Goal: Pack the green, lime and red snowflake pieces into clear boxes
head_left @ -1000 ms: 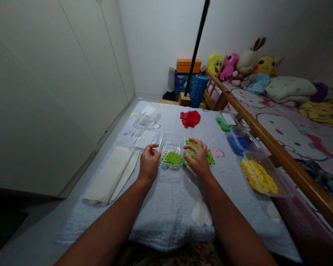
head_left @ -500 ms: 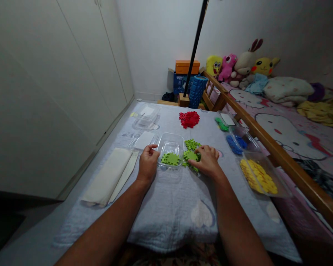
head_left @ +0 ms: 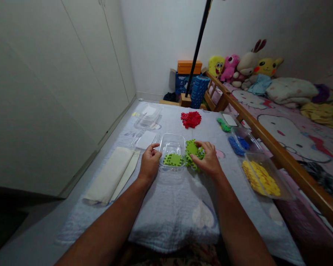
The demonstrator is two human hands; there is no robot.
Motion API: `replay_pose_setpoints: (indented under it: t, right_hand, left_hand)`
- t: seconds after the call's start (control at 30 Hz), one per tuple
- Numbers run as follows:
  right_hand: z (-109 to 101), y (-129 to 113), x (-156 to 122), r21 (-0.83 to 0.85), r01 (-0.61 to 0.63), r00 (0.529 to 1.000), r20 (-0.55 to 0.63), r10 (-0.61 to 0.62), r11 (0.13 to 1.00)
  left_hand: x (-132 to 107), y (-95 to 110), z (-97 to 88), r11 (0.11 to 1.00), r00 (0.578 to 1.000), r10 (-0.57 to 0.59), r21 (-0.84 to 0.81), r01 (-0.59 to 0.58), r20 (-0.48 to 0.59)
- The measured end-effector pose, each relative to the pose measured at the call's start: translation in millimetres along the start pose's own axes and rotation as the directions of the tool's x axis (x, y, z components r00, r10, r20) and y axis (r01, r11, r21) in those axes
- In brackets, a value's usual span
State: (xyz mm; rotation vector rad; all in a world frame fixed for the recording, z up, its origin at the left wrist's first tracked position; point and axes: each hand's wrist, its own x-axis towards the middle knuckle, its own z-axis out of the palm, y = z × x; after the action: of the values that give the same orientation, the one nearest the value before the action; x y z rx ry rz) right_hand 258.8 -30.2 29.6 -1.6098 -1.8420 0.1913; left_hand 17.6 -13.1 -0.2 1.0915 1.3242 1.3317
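Note:
A clear plastic container (head_left: 172, 142) stands in the middle of the cloth, with lime-green interlocking pieces (head_left: 173, 159) lying flat inside at its near end. My left hand (head_left: 150, 162) is closed on the container's left rim, thumb and fingers pinching the edge. Just right of the container, my right hand (head_left: 207, 158) grips lime-green interlocking pieces (head_left: 192, 147) between thumb and fingers, tilted up off the cloth. More pieces of this green are partly hidden beneath and behind that hand.
Red pieces (head_left: 191, 119) lie in a heap farther back. At right are containers with yellow pieces (head_left: 262, 179), blue pieces (head_left: 238, 145) and green pieces (head_left: 224, 125), beside a wooden bed rail (head_left: 266, 137). At left are a folded cream cloth (head_left: 111, 175) and clear lids (head_left: 145, 139).
My right hand has lifted and tilted the lime-green pieces from the pile beside the container. My left hand stays at the container's rim. The view has shifted slightly.

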Motion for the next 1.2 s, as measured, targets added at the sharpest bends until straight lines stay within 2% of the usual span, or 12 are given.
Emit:
replay_pose_setpoints:
  t: [0.17,0.3,0.43,0.57,0.73,0.83,0.9,1.03,1.1,1.2]
  right_hand:
    - [6.3,-34.6,4.9,0.012,0.146,0.974,0.175,-0.146,0.989]
    - [12.3,-54.0,12.1,-0.017,0.206,0.929,0.318,-0.190,0.978]
    - [21.6,-61.9,14.8,-0.030,0.246,0.902,0.372,-0.217,0.969]
    - [27.1,-61.7,11.6,-0.015,0.255,0.903,0.362,-0.233,0.967]
    - [9.4,-36.3,18.5,0.051,0.208,0.937,0.276,-0.214,0.977]
    - [-12.1,-6.0,27.9,-0.003,0.088,0.976,0.201,-0.086,0.996]
    - [-25.3,15.5,31.2,-0.090,-0.010,0.979,0.203,0.028,0.996]
    - [-39.5,48.8,25.6,-0.219,-0.119,0.923,0.335,0.189,0.969]
    - [-40.5,57.8,19.6,-0.216,-0.123,0.891,0.406,0.203,0.969]
    - [-38.5,63.9,12.6,-0.237,-0.105,0.873,0.443,0.204,0.966]
  left_hand:
    - [0.9,-1.1,0.6,1.000,1.000,0.004,-0.004,-0.004,0.004]
    - [0.5,2.5,1.4,1.000,1.000,-0.004,-0.021,0.004,0.006]
    - [-0.2,6.5,1.6,1.000,1.000,-0.005,-0.013,0.005,-0.005]
    - [-0.4,6.5,1.4,1.000,1.000,0.008,0.002,-0.008,-0.010]
    - [-0.8,4.4,1.3,1.000,1.000,-0.003,0.010,0.003,-0.011]
    - [-0.5,2.9,1.3,1.000,1.000,-0.004,0.025,0.004,-0.022]
    - [0.1,1.8,1.2,1.000,1.000,0.000,0.028,0.001,-0.028]
    - [1.5,0.9,1.4,0.999,0.999,0.007,0.035,-0.005,-0.043]
    - [1.8,1.2,1.7,0.999,0.999,0.006,0.037,-0.005,-0.047]
    - [1.5,2.5,2.0,0.999,0.999,0.004,0.039,-0.002,-0.051]
